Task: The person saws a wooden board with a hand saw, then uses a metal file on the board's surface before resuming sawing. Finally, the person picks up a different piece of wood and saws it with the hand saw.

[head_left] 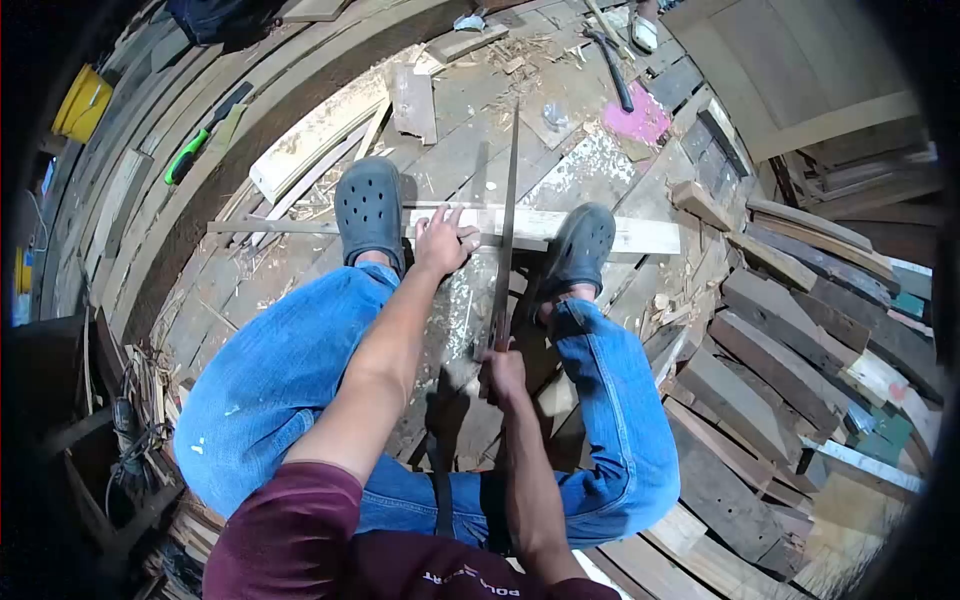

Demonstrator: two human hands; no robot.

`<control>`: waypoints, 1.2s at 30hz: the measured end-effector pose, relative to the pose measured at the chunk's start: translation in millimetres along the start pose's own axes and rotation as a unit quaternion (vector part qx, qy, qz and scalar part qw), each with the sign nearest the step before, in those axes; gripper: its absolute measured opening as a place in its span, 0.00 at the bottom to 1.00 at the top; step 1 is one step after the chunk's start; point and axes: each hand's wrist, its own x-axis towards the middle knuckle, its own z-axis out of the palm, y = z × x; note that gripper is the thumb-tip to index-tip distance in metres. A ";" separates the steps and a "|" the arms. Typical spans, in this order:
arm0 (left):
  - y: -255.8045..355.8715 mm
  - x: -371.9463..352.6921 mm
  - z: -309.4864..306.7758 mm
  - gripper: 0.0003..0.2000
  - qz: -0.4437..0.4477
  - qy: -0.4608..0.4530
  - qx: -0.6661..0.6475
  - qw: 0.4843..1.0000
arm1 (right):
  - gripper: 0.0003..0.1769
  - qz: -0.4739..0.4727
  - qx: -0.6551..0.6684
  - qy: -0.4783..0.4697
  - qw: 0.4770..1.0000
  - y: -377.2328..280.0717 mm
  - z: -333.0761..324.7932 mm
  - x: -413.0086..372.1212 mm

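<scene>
A pale wooden board (645, 236) lies crosswise on the floor in front of me, under both of my clogs. My left hand (447, 240) presses on it with fingers spread, between the left clog (368, 212) and the saw. In my right hand (503, 375) is the handle of a handsaw (509, 200), fingers wrapped round it. Its long narrow blade points away from me and crosses over the board, right of my left hand. The right clog (582, 245) rests on the board just right of the blade.
Stacked timber blocks (780, 340) fill the right side. A hammer (612, 72) lies at the far right, near a pink patch (638, 118). On the curved planks at left are a green-handled tool (188, 155) and a yellow bucket (83, 103). Wood shavings (520, 60) litter the floor.
</scene>
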 end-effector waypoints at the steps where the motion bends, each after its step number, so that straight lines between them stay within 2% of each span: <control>1: -0.5 0.5 0.9 0.18 0.000 -0.005 0.004 1.000 | 0.14 0.013 0.001 -0.003 1.000 -8.9 2.1 -16.1; 2: 1.9 -0.9 -2.5 0.17 0.001 -0.003 0.006 1.000 | 0.14 0.055 -0.021 -0.008 0.998 -30.5 1.3 -30.4; 5: -3.6 -0.3 4.4 0.18 0.007 0.008 0.000 1.000 | 0.14 0.032 0.012 -0.036 0.999 -20.2 -1.9 5.1; 6: -3.1 -0.6 2.0 0.18 0.008 -0.004 0.010 1.000 | 0.12 -0.006 -0.028 -0.003 1.000 -25.4 -0.7 13.8; 7: -3.7 -1.1 3.5 0.17 0.003 -0.002 0.010 1.000 | 0.11 0.023 0.008 -0.048 0.999 -30.8 -7.0 19.6; 9: -2.5 -0.9 4.8 0.17 -0.006 0.006 0.007 1.000 | 0.10 -0.002 0.005 -0.018 1.000 -31.2 -4.2 12.5; 13: -2.5 1.4 2.6 0.17 0.004 0.000 0.016 1.000 | 0.10 0.041 -0.011 -0.008 0.999 -14.7 3.3 -16.9; 15: -5.3 4.6 4.1 0.17 0.009 0.008 0.019 1.000 | 0.09 0.029 -0.041 0.010 0.999 -25.9 3.5 -15.0; 17: -4.6 1.3 5.2 0.17 0.009 0.005 0.009 1.000 | 0.10 0.005 0.000 -0.012 1.000 -22.6 -1.5 10.4; 18: -4.1 0.4 5.2 0.17 0.010 0.011 0.008 1.000 | 0.11 -0.006 -0.046 -0.009 0.999 -45.1 -4.3 7.1; 19: -4.7 -0.3 4.6 0.17 0.013 0.016 0.002 1.000 | 0.11 0.009 -0.018 -0.042 0.999 -47.6 -8.5 17.7; 21: -3.1 -1.0 2.6 0.17 0.015 0.010 0.003 1.000 | 0.15 0.015 0.027 -0.033 0.999 -41.2 -8.8 16.3; 24: -4.3 4.1 4.1 0.17 0.019 0.013 0.011 1.000 | 0.12 0.010 -0.055 0.005 0.998 1.2 2.7 1.1; 25: -4.9 2.1 4.4 0.17 0.020 0.007 0.016 1.000 | 0.12 0.046 -0.040 0.002 0.998 -5.4 5.0 -10.4; 27: -5.4 5.7 2.8 0.17 0.021 0.011 0.034 0.999 | 0.13 0.002 -0.044 0.015 0.999 -32.3 4.5 -18.3; 28: -5.3 5.1 3.4 0.17 0.019 0.010 0.032 0.999 | 0.13 -0.064 -0.011 0.016 0.998 -30.8 2.3 -3.8; 29: -4.9 2.1 5.2 0.17 0.018 0.006 0.030 0.999 | 0.13 0.003 -0.035 -0.016 0.999 -51.2 -4.6 -1.1; 30: -2.8 0.8 4.0 0.16 0.007 0.009 0.007 1.000 | 0.13 0.007 -0.015 -0.026 1.000 -59.1 -5.7 9.5; 31: -1.6 0.2 2.3 0.16 0.006 0.004 0.009 1.000 | 0.13 0.009 0.004 -0.034 0.999 -61.2 -7.7 15.5; 33: -2.8 0.7 4.1 0.16 0.021 0.008 0.010 1.000 | 0.15 -0.007 -0.053 -0.012 0.999 -41.6 -3.6 20.3; 34: 0.1 2.4 2.7 0.16 0.013 0.001 0.007 1.000 | 0.15 -0.047 -0.096 0.040 0.994 -20.6 4.1 19.3; 35: 1.1 3.3 0.2 0.16 0.005 -0.004 0.007 1.000 | 0.15 0.046 -0.107 0.015 0.993 -22.0 5.1 0.0; 36: 0.5 1.6 -1.1 0.16 -0.004 -0.013 0.007 1.000 | 0.15 0.043 -0.059 0.013 0.997 -15.7 6.8 -7.0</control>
